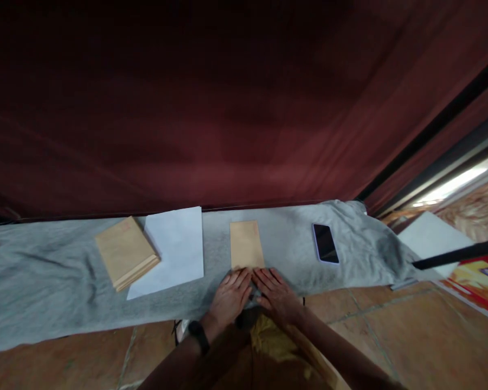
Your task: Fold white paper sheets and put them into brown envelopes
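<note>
A single brown paper envelope (246,241) lies flat on the grey cloth, its long side running away from me. My left hand (231,297) rests palm down on its near end, fingers stretched out. Beside it, my right hand (277,295) lies the same way, with its fingertips on the near right corner. The fingertips of both hands almost meet there and cover the envelope's near edge. To the left, a stack of brown envelopes (126,249) overlaps some white paper (179,252).
A phone (326,244) with a dark screen and pale purple edge lies at right on the grey cloth (57,287). Behind stands a dark red curtain-like surface (228,135). Black bars (459,253), a white board and a red-yellow package (480,281) are at far right.
</note>
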Demonstrator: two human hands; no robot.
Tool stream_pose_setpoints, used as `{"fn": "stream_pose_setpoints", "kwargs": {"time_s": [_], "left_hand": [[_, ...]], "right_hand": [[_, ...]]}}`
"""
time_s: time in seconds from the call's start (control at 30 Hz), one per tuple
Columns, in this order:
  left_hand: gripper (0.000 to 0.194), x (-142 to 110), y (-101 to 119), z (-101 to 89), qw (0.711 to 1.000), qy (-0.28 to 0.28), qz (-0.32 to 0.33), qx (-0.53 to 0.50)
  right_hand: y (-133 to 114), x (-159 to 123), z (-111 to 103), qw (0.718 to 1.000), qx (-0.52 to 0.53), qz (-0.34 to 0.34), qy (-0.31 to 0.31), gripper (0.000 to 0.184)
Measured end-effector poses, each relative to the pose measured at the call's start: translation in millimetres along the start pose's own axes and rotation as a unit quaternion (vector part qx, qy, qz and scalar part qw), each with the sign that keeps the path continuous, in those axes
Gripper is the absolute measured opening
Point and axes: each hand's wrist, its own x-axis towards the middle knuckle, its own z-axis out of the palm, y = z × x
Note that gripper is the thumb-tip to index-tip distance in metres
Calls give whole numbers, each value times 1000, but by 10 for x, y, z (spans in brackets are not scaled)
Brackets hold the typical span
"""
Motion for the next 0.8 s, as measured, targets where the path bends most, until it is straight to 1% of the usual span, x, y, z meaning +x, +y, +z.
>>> {"fn": "stream_pose_setpoints", "kwargs": {"time_s": [0.1, 0.2, 0.3, 0.47, 0.53, 0.63, 0.7, 0.8], "left_hand": [[48, 205, -11, 92, 1000, -1, 6, 2], [50, 456, -25, 171, 1000, -1, 7, 5], [51, 708, -80, 224, 1000, 0, 1, -2], [53, 1045, -231, 279, 999, -2, -45, 0], [56, 1125, -267, 300, 998, -4, -59, 2], [59, 1176, -275, 317, 997, -16, -69, 7], [58, 1167, -262, 311, 998, -31, -61, 10], [55, 1097, -237, 276, 998, -51, -30, 12]], "right_hand": [[-50, -79, -26, 1000, 15, 8, 4, 56], [-80, -91, 8, 998, 34, 45, 20, 50], [-100, -82, 40, 997, 42, 66, 29, 49], [-111, -81, 19, 996, 51, 68, 38, 49], [-107, -88, 15, 995, 57, 68, 49, 48], [-95, -101, 37, 994, 66, 62, 63, 46], [-83, -110, 63, 994, 69, 56, 66, 46], [-67, -124, 104, 994, 68, 51, 70, 46]]}}
